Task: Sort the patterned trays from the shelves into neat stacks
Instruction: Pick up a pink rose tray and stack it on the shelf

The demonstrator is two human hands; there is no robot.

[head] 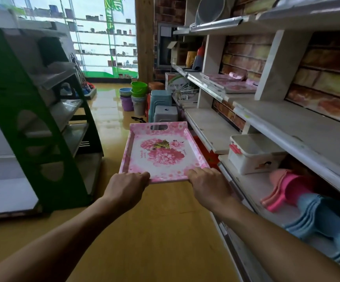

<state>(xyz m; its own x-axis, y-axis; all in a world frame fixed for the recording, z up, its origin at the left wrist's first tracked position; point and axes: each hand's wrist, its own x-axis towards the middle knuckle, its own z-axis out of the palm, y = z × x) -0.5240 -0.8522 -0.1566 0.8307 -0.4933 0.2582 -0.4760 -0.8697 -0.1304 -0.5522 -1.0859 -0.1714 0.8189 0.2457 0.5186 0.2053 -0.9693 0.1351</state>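
Note:
A pink tray (161,151) with a flower print and a cut-out handle at its far end hangs level over the aisle floor. My left hand (125,187) grips its near left corner and my right hand (209,183) grips its near right corner. Further along, on a middle shelf to the right, lie more pink patterned trays (231,83) in low, loose piles.
White shelving (283,123) runs down the right side, holding a white lidded box (252,152) and pink and blue plastic scoops (307,202). A green rack (32,110) stands on the left. Stools (164,111) and stacked buckets (135,96) crowd the aisle's far end.

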